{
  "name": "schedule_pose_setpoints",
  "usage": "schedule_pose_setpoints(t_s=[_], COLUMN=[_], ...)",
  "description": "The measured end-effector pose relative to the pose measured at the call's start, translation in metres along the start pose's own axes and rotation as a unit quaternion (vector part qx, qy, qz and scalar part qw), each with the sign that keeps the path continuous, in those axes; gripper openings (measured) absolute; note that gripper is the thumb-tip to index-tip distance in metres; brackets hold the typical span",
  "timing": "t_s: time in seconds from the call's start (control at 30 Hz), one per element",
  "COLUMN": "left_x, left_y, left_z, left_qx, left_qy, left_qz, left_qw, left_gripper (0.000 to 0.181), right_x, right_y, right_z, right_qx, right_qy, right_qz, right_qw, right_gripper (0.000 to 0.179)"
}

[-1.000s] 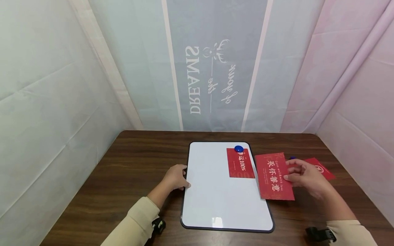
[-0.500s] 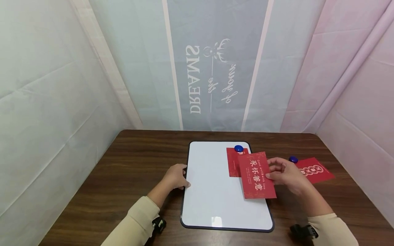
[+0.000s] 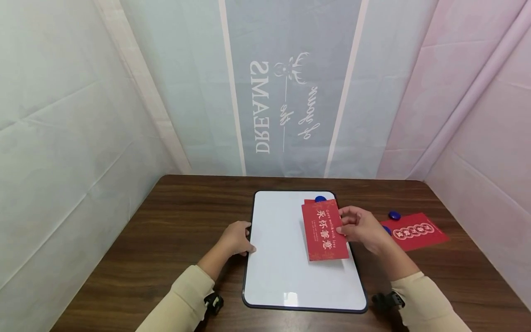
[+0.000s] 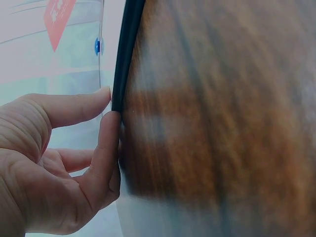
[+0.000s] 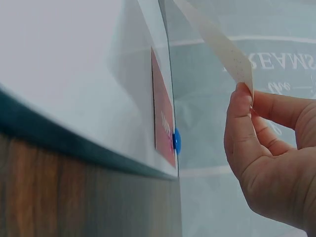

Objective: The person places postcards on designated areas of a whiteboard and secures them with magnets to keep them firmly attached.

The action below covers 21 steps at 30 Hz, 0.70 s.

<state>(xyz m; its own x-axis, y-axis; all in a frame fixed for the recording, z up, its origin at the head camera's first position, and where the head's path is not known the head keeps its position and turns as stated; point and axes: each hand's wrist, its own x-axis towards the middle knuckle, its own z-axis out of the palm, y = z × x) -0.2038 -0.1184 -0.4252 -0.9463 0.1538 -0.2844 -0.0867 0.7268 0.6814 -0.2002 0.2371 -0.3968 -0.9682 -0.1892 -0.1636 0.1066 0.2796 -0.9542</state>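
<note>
A whiteboard (image 3: 274, 272) with a dark frame lies on the table. My left hand (image 3: 234, 239) grips its left edge, thumb on the white face and fingers along the frame (image 4: 129, 44). Between thumb and fingers, my right hand (image 3: 362, 228) pinches the right side of a red card (image 3: 325, 236) with white lettering. This card hovers above the board's upper right, its pale back (image 5: 222, 47) visible in the right wrist view. Beneath it, mostly hidden in the head view, another red card (image 5: 164, 118) lies on the board with a blue round magnet (image 5: 177, 141) on its edge.
On the table to the right lies a red card (image 3: 421, 232) with a looped white pattern. A blue magnet (image 3: 394, 215) sits beyond it, and another blue magnet (image 3: 386, 229) shows beside my right wrist. Fabric panels (image 3: 286, 161) stand behind the wooden table (image 3: 186, 207).
My right hand has carried the red card leftward from beyond the board's right edge to over the board, covering most of the card there. My left hand has stayed on the board's edge.
</note>
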Motion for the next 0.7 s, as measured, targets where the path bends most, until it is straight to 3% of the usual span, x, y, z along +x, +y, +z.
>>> schedule_pose_setpoints(t_s=[0.7], left_x=[0.001], left_y=[-0.002], left_z=[0.002], left_qx=[-0.008], left_qy=[0.000], left_qz=[-0.003], left_qw=[1.0000], left_gripper=[0.080], right_x=[0.029], right_y=[-0.011], right_z=[0.039], right_qx=[-0.012], right_qy=[0.024], right_qz=[0.033], right_qw=[0.9991], right_gripper=[0.051])
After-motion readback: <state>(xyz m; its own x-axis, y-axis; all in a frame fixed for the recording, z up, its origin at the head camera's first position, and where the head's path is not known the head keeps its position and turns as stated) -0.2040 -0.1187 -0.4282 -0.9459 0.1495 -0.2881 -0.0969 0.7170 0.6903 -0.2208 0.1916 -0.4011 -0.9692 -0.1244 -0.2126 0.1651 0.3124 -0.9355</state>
